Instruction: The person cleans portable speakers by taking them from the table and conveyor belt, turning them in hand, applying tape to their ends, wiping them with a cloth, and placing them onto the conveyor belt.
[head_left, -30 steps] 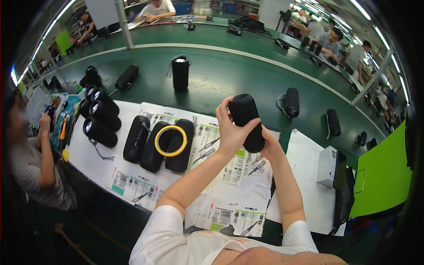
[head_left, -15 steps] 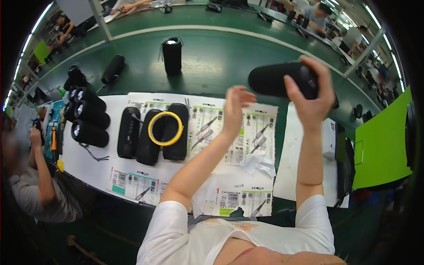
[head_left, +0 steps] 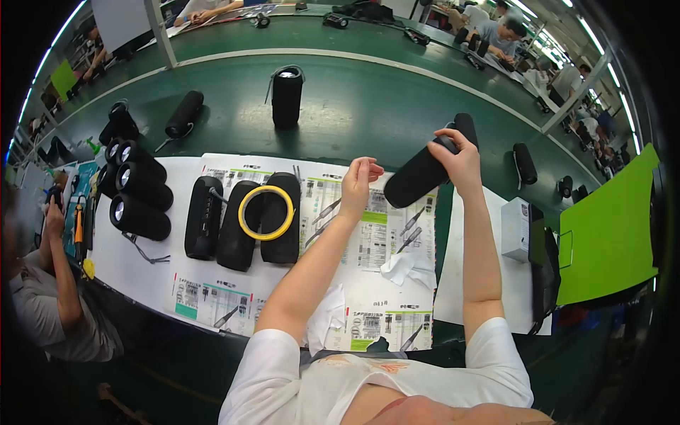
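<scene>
My right hand (head_left: 459, 157) grips the end of a black cylindrical speaker (head_left: 416, 178), which is tilted above the edge of the printed sheets. Just behind that hand another black speaker (head_left: 465, 127) is partly hidden. My left hand (head_left: 360, 185) hovers to the left of the held speaker, apart from it, with loosely bent fingers and nothing in them. On the sheets to the left lie three black speakers (head_left: 204, 219) side by side. A yellow tape roll (head_left: 244, 221) rests on top of two of them. Crumpled white tissue (head_left: 405, 269) lies below the held speaker.
Several speakers (head_left: 142, 218) are stacked at the left, and one speaker (head_left: 286, 99) stands upright on the green bench (head_left: 340, 85). A white box (head_left: 515, 230) and a green panel (head_left: 609, 227) are at the right. A co-worker (head_left: 67, 297) sits at the left.
My right hand has brought the speaker down and to the left, turning its near end lower. My left hand has drawn slightly left and lower. A speaker behind the right hand now shows.
</scene>
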Demonstrator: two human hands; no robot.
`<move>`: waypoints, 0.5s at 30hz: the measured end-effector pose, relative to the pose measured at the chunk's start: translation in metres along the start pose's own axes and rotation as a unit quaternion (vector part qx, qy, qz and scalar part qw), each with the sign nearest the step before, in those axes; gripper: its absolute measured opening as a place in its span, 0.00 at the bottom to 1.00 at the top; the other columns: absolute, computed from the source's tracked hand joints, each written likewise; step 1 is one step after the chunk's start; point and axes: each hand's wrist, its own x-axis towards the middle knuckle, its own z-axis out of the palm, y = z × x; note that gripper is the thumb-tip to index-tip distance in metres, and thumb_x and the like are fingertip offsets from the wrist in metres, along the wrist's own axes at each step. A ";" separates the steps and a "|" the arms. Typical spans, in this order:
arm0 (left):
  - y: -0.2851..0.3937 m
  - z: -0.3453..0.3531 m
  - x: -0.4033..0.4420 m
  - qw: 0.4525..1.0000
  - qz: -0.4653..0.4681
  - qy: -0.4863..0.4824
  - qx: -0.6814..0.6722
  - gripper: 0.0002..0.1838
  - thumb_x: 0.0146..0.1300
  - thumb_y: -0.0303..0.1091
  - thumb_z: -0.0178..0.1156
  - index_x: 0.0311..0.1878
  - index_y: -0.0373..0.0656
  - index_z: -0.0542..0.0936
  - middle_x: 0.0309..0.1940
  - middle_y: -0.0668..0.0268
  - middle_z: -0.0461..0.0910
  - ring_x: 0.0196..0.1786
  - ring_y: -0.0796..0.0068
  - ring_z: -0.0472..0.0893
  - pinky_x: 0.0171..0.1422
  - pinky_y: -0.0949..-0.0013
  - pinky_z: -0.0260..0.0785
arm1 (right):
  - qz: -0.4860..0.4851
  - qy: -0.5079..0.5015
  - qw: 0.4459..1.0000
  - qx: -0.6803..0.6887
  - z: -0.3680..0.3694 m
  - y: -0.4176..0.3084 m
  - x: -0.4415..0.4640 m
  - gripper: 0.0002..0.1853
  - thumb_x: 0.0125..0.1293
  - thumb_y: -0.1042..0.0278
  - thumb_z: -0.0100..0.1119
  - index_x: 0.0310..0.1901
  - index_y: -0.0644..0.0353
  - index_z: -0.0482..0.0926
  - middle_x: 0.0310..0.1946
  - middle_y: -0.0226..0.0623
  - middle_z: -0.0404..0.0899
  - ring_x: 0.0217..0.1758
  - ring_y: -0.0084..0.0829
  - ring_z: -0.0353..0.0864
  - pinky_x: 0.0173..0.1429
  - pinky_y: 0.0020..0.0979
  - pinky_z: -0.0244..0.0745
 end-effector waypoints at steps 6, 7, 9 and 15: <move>0.011 0.004 -0.005 0.979 -0.114 -0.151 -0.071 0.33 0.68 0.60 0.36 0.62 0.40 0.62 0.42 0.60 0.77 0.31 0.74 0.79 0.37 0.71 0.74 | 0.139 0.085 0.941 0.298 -0.001 0.047 0.009 0.13 0.55 0.65 0.64 0.39 0.63 0.80 0.31 0.30 0.78 0.34 0.20 0.76 0.36 0.20 0.69; 0.013 0.007 -0.005 0.980 -0.105 -0.152 -0.076 0.33 0.68 0.59 0.36 0.63 0.40 0.60 0.40 0.60 0.76 0.30 0.74 0.79 0.36 0.72 0.74 | 0.173 0.083 0.927 0.324 0.001 0.049 0.006 0.12 0.56 0.64 0.63 0.39 0.62 0.79 0.31 0.28 0.77 0.35 0.21 0.76 0.38 0.22 0.70; 0.017 0.010 -0.008 0.981 -0.091 -0.148 -0.084 0.33 0.69 0.58 0.37 0.65 0.39 0.56 0.38 0.59 0.75 0.28 0.74 0.78 0.34 0.73 0.73 | 0.203 0.068 0.901 0.378 0.006 0.060 0.003 0.13 0.57 0.62 0.62 0.40 0.61 0.79 0.32 0.28 0.77 0.35 0.21 0.76 0.38 0.24 0.71; 0.007 0.006 -0.012 0.993 -0.057 -0.103 0.030 0.37 0.67 0.63 0.34 0.65 0.41 0.53 0.32 0.62 0.73 0.23 0.78 0.72 0.30 0.73 0.69 | 0.247 -0.027 0.863 0.440 0.010 0.062 -0.008 0.13 0.61 0.57 0.58 0.39 0.58 0.77 0.32 0.31 0.78 0.36 0.25 0.78 0.39 0.29 0.75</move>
